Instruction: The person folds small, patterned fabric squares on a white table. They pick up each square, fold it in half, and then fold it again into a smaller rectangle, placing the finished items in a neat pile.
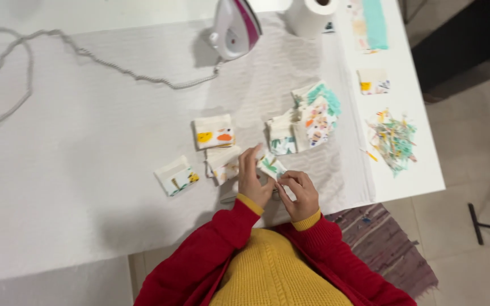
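Both hands are pinching one small folded white fabric piece with a green leaf print (271, 166), right at the near edge of the white padded ironing cloth (86, 170). The left hand (252, 180) has fingers up on its left edge, and the right hand (298, 192) is closed on the near corner. Just left of it sit three folded cream pieces with orange and yellow blobs (214, 131), a stack of printed squares (307, 119) lies beyond, and the white-and-magenta iron (235, 27) stands at the far side. I'd say keep the fold edges lined up and crease firmly before letting go
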